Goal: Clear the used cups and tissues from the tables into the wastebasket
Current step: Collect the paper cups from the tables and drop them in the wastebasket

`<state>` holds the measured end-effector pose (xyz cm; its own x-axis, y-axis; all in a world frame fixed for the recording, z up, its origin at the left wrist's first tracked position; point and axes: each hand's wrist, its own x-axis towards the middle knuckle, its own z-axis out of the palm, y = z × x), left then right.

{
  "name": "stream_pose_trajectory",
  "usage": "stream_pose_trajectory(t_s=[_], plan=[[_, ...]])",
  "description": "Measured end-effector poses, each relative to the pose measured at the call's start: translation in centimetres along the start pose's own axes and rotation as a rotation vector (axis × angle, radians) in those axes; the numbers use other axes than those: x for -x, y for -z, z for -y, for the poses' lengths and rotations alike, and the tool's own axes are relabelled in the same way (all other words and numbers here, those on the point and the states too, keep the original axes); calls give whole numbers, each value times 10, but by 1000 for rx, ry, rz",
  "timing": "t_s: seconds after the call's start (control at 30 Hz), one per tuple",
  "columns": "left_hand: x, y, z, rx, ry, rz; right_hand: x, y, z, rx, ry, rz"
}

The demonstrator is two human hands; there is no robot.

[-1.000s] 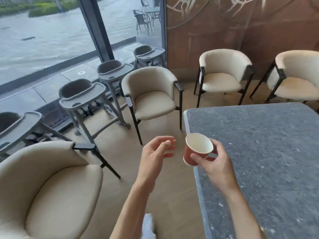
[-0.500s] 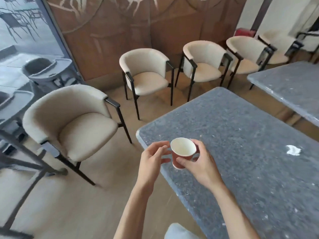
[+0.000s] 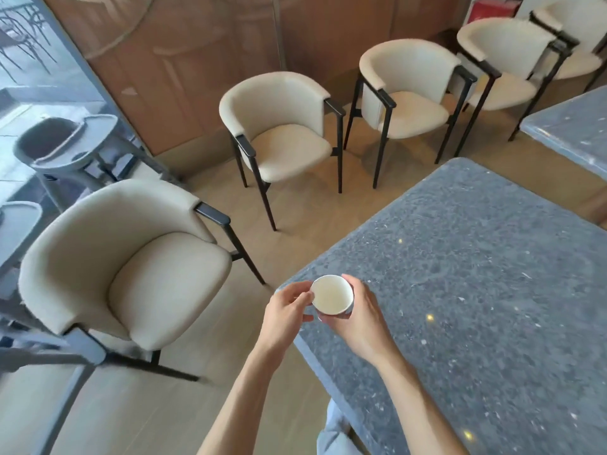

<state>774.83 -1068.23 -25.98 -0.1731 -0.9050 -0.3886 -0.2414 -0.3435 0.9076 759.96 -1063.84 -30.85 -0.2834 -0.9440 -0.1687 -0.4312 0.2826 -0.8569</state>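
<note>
Both bare forearms are extended forward and angled toward each other. The right hand [image 3: 356, 318] is curled around a paper cup [image 3: 332, 295], held upright from the side. The left hand [image 3: 285, 318] is brought beside it, fingertips [image 3: 307, 295] laid against the cup's rim.

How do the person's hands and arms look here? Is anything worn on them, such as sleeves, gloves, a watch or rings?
Both forearms are bare up to the bottom edge of the picture: no sleeves in view. The left hand and the right hand are bare too, without gloves. No watch, bracelet or ring shows on the visible sides, and no markings.
</note>
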Motion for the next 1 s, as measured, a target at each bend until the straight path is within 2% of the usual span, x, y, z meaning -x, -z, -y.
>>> stream_pose_trajectory(t_s=[0.17, 0.33, 0.63, 0.8, 1.0], plan=[[-60, 0, 19, -16, 120, 24, -43, -20, -15, 75, -80, 29], [-102, -2, 49, -47, 221, 126, -62, -41, -30, 108, -223, 61], [-136, 6, 61, -180, 318, 350, -56, -72, -35, 148, -466, -23], [-144, 14, 54, -192, 299, 359, -43, -72, -37, 72, -560, -116], [-145, 13, 22, -164, 184, 382, -19, -45, -22, -35, -535, -314]])
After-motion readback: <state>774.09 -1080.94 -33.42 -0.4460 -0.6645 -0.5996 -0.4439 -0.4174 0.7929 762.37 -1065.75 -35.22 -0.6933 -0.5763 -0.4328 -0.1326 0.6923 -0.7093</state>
